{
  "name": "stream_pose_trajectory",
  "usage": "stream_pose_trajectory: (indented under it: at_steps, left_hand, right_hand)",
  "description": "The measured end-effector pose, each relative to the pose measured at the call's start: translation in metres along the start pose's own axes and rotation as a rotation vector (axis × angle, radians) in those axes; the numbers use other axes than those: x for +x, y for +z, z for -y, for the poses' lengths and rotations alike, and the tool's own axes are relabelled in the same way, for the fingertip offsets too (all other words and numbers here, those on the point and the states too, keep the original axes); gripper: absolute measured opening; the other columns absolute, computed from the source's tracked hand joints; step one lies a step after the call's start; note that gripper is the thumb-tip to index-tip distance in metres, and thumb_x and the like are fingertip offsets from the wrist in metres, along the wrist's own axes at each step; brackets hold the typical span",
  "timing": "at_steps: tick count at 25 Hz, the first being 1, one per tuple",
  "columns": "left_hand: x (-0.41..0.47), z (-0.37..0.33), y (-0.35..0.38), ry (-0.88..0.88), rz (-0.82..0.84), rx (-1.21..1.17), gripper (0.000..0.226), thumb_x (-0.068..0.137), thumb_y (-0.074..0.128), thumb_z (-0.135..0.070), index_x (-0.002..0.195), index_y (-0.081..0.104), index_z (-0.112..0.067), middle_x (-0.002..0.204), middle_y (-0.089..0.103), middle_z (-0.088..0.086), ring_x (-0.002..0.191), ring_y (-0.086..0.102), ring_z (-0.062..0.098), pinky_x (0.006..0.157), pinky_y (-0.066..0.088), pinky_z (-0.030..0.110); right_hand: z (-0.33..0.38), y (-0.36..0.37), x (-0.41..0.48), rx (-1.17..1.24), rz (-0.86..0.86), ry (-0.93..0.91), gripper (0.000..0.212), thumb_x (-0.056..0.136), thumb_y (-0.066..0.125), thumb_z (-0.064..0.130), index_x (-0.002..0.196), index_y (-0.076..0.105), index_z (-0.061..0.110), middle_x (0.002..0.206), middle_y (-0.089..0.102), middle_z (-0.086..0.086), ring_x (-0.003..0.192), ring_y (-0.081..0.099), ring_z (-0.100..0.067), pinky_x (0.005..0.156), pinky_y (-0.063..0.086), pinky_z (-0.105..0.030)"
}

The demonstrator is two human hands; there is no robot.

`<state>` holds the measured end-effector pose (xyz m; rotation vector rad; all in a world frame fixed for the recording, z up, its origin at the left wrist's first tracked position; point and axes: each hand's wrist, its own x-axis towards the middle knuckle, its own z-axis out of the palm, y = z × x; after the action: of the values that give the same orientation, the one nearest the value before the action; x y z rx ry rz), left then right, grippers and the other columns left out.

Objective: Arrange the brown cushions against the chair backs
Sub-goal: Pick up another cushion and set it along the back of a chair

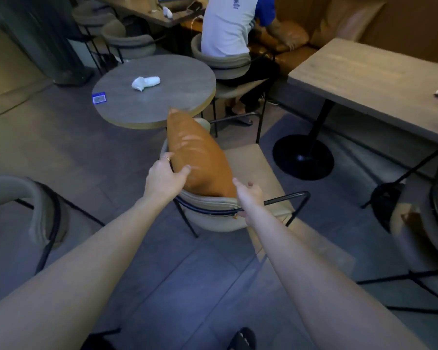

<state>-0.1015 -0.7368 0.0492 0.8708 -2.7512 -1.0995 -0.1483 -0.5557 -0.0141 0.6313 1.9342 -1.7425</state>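
Note:
A brown cushion (pixel 197 157) stands on edge inside a grey chair (pixel 248 162), leaning against the curved chair back (pixel 213 210). My left hand (pixel 166 178) grips the cushion's near left edge, thumb on its face and fingers behind. My right hand (pixel 248 195) rests at the cushion's near right corner, fingers spread over the top of the chair back; whether it grips the cushion is not visible. Another brown cushion (pixel 292 34) lies on the bench at the back, under a seated person's hand.
A round table (pixel 182 97) with a white object (pixel 146 83) and a blue card (pixel 99 99) stands just beyond the chair. A rectangular table (pixel 364 77) is at right. More grey chairs stand at left (pixel 23 195) and right (pixel 435 223). A person (pixel 230 24) sits behind.

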Motion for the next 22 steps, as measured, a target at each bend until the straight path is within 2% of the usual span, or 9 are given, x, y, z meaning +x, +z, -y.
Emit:
stream_pose_trajectory:
  at_steps: [5, 8, 10, 12, 14, 16, 18, 20, 22]
  left_hand:
    - [0.069, 0.027, 0.019, -0.304, 0.041, -0.294, 0.086, 0.090, 0.074, -0.050, 0.159, 0.033, -0.018, 0.159, 0.046, 0.009, 0.142, 0.046, 0.031, 0.110, 0.039, 0.038]
    - [0.106, 0.049, 0.033, -0.406, 0.105, -0.430, 0.111, 0.077, 0.081, -0.062, 0.162, 0.023, -0.019, 0.162, 0.043, 0.006, 0.143, 0.045, 0.030, 0.118, 0.038, 0.047]
    - [0.130, 0.059, 0.042, -0.455, 0.169, -0.486, 0.122, 0.071, 0.083, -0.066, 0.164, 0.017, -0.021, 0.164, 0.040, 0.005, 0.144, 0.044, 0.030, 0.119, 0.036, 0.054]
    - [0.154, 0.065, 0.050, -0.477, 0.233, -0.509, 0.119, 0.078, 0.082, -0.060, 0.165, 0.012, -0.020, 0.166, 0.035, 0.005, 0.147, 0.041, 0.031, 0.120, 0.032, 0.054]
    - [0.175, 0.066, 0.055, -0.472, 0.286, -0.523, 0.114, 0.081, 0.081, -0.056, 0.164, 0.012, -0.019, 0.166, 0.035, 0.006, 0.147, 0.041, 0.032, 0.118, 0.033, 0.053]
    - [0.194, 0.069, 0.058, -0.475, 0.322, -0.541, 0.120, 0.074, 0.086, -0.058, 0.163, 0.015, -0.022, 0.164, 0.039, 0.007, 0.143, 0.046, 0.033, 0.118, 0.038, 0.055]
    - [0.211, 0.072, 0.060, -0.457, 0.337, -0.548, 0.123, 0.071, 0.088, -0.057, 0.163, 0.014, -0.023, 0.162, 0.041, 0.007, 0.141, 0.048, 0.032, 0.116, 0.040, 0.057]
    - [0.221, 0.075, 0.062, -0.455, 0.344, -0.550, 0.130, 0.067, 0.090, -0.060, 0.164, 0.012, -0.023, 0.162, 0.040, 0.006, 0.143, 0.045, 0.031, 0.118, 0.038, 0.056]
    - [0.223, 0.076, 0.065, -0.443, 0.349, -0.547, 0.144, 0.051, 0.092, -0.069, 0.164, 0.013, -0.026, 0.162, 0.039, 0.006, 0.143, 0.044, 0.030, 0.118, 0.039, 0.056]
  right_hand:
    - [-0.034, 0.034, 0.048, 0.252, -0.062, 0.369, 0.074, 0.091, 0.071, 0.038, 0.150, 0.032, 0.015, 0.157, 0.040, -0.014, 0.137, 0.045, -0.040, 0.109, 0.039, -0.062]
    - [-0.045, 0.049, 0.060, 0.289, 0.023, 0.527, 0.064, 0.099, 0.058, 0.041, 0.155, 0.032, 0.022, 0.166, 0.023, -0.012, 0.143, 0.035, -0.044, 0.108, 0.038, -0.067]
    - [-0.048, 0.063, 0.072, 0.346, 0.046, 0.586, 0.074, 0.097, 0.060, 0.046, 0.158, 0.024, 0.022, 0.167, 0.019, -0.013, 0.142, 0.036, -0.047, 0.108, 0.039, -0.067]
    - [-0.049, 0.082, 0.087, 0.399, -0.016, 0.610, 0.085, 0.089, 0.072, 0.046, 0.156, 0.025, 0.022, 0.164, 0.025, -0.014, 0.135, 0.043, -0.050, 0.102, 0.044, -0.068]
    - [-0.050, 0.097, 0.101, 0.433, -0.122, 0.605, 0.085, 0.080, 0.080, 0.038, 0.147, 0.031, 0.017, 0.155, 0.038, -0.015, 0.127, 0.050, -0.050, 0.092, 0.051, -0.067]
    - [-0.049, 0.107, 0.109, 0.465, -0.283, 0.595, 0.076, 0.079, 0.080, 0.024, 0.138, 0.032, 0.012, 0.140, 0.048, -0.014, 0.119, 0.056, -0.046, 0.074, 0.057, -0.059]
    - [-0.051, 0.113, 0.115, 0.486, -0.386, 0.575, 0.074, 0.081, 0.075, 0.016, 0.136, 0.026, 0.014, 0.131, 0.049, -0.016, 0.116, 0.057, -0.043, 0.067, 0.055, -0.053]
    - [-0.055, 0.115, 0.119, 0.491, -0.399, 0.566, 0.074, 0.082, 0.072, 0.015, 0.137, 0.023, 0.014, 0.130, 0.050, -0.017, 0.115, 0.058, -0.042, 0.064, 0.054, -0.052]
    - [-0.059, 0.113, 0.122, 0.481, -0.393, 0.556, 0.074, 0.083, 0.071, 0.013, 0.139, 0.023, 0.012, 0.126, 0.049, -0.015, 0.116, 0.057, -0.042, 0.059, 0.053, -0.051]
